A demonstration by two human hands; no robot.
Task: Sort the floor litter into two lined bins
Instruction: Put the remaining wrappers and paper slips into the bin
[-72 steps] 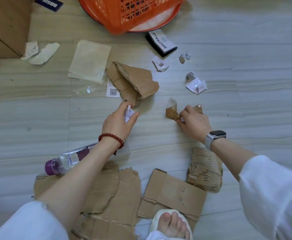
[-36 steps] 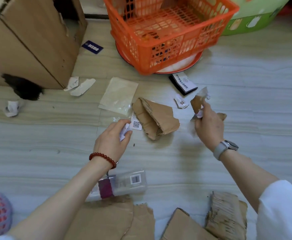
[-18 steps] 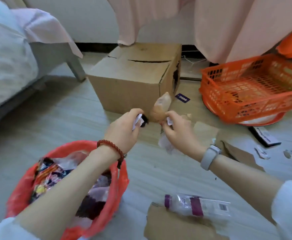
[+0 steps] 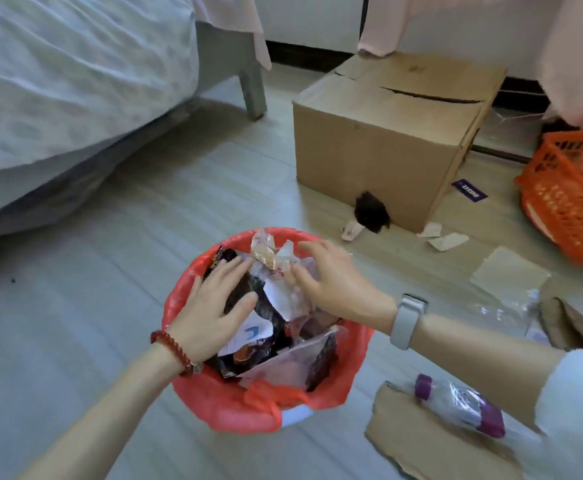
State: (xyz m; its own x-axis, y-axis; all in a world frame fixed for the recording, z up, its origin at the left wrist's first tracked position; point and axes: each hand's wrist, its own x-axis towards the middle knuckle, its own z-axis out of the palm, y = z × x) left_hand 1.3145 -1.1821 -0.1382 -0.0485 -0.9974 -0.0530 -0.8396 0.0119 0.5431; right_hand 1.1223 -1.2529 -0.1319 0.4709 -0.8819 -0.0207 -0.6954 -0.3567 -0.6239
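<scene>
A small bin with a red plastic liner (image 4: 214, 407) stands on the floor in front of me, filled with wrappers and paper scraps. Both hands hover over its top. My left hand (image 4: 210, 306) is spread flat, fingers apart, resting on the dark wrappers. My right hand (image 4: 331, 285) has its fingers loosely apart beside a crinkled clear wrapper (image 4: 269, 252) and white paper scraps (image 4: 283, 299) lying on the pile. Whether the right fingertips still touch the wrapper is unclear.
A plastic bottle with a purple cap (image 4: 456, 405) lies on torn cardboard (image 4: 421, 441) at lower right. A closed cardboard box (image 4: 387, 140) sits behind, an orange basket (image 4: 574, 195) at far right, a bed (image 4: 75, 81) at left. Paper scraps (image 4: 449, 240) litter the floor.
My view swung left from the litter to the red-lined bin. Both hands carried paper and wrapper scraps over it and opened; the scraps now lie on the pile.
</scene>
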